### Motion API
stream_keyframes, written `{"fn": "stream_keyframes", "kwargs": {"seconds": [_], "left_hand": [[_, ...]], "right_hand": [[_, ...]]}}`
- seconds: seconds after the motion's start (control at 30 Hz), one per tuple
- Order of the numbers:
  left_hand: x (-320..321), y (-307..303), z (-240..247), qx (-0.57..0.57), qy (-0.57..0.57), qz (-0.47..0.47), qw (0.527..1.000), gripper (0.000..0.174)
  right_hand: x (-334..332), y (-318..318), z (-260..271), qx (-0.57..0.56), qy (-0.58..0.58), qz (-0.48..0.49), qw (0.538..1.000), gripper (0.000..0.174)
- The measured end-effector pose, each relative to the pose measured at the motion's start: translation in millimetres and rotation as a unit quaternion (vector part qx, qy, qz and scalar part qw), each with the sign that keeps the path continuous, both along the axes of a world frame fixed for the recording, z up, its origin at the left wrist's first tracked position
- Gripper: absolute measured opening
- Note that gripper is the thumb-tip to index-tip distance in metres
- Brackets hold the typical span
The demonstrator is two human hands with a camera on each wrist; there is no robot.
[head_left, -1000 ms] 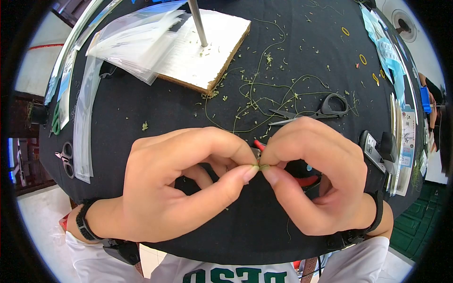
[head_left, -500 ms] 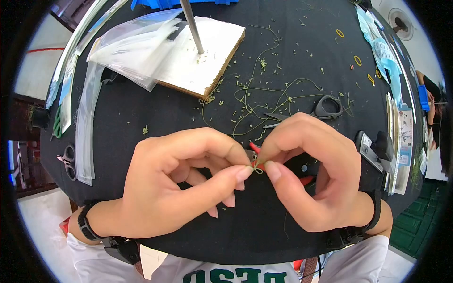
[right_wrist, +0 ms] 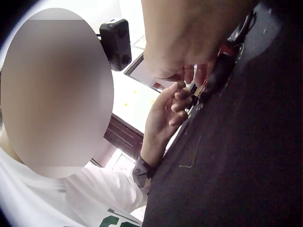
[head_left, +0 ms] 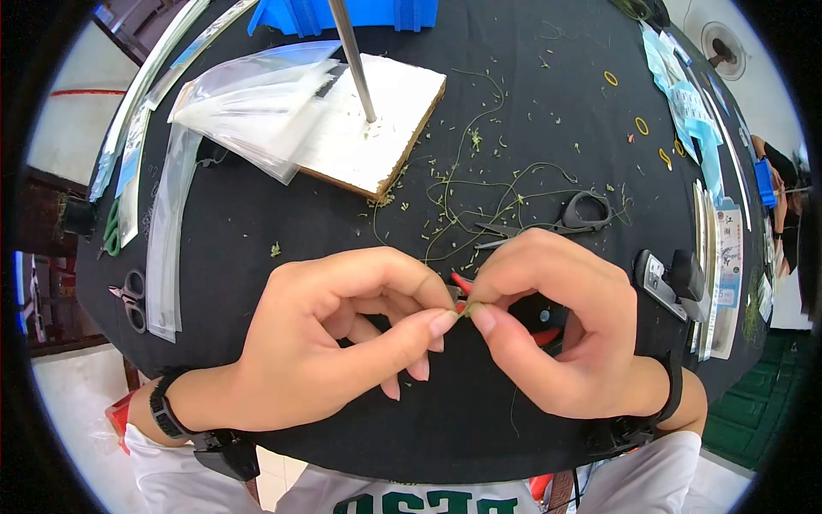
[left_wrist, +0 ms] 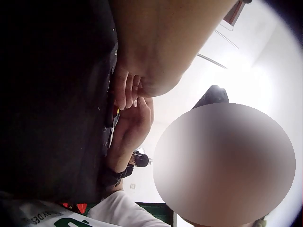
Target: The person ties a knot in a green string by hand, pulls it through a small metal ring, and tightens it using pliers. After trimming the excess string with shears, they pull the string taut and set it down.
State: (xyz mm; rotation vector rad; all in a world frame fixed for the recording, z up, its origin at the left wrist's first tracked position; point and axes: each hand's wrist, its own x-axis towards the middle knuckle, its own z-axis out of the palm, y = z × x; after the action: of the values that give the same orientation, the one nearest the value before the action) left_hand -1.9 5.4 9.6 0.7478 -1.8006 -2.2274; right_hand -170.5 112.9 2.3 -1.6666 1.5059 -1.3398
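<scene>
So you've got a short bit of green thread point(head_left: 463, 311) pinched right at your fingertips. What shows of it runs mostly crosswise, its long axis going from one hand to the other, with the end on your right sitting a touch farther from your body. Can't tell where its tips point, since your fingers cover both ends.

It's in the narrow gap between the two hands, out in front of your shirt and above the black cloth point(head_left: 445, 428). Your left hand point(head_left: 300, 351) has it between thumb and index finger, and your right hand point(head_left: 595, 334) pinches it the same way, so the two thumb tips are nearly meeting. Wrist cams show the hands close together, but the thread's too small to make out there.

Just past your fingertips there's a red-handled tool point(head_left: 461, 282), partly hidden behind your right hand, then the black scissors point(head_left: 586, 212) and loose, looping string point(head_left: 447, 193) farther out.
</scene>
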Motion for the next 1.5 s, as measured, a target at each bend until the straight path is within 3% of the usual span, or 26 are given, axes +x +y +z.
{"fn": "stream_keyframes", "kwargs": {"seconds": [0.47, 0.57, 1.27, 1.5], "left_hand": [[-0.2, -1.0, 0.7, 0.015, 0.016, 0.015, 1.0, 0.007], [-0.8, -1.1, 1.2, 0.025, 0.012, 0.017, 0.999, 0.007], [-1.5, -1.9, 2.2, 0.059, -0.003, 0.02, 0.998, 0.008], [-1.4, -3.4, 2.0, 0.092, -0.003, 0.022, 0.995, 0.01]], "right_hand": [[2.0, -0.6, 0.5, 0.017, -0.025, 0.006, 1.0, 0.014], [6.1, -1.8, -3.7, 0.002, -0.03, -0.029, 0.999, 0.013], [1.0, -2.5, -2.4, -0.028, 0.024, -0.008, 0.999, 0.012], [5.5, -1.3, 2.2, 0.008, -0.013, -0.02, 1.0, 0.013]]}}
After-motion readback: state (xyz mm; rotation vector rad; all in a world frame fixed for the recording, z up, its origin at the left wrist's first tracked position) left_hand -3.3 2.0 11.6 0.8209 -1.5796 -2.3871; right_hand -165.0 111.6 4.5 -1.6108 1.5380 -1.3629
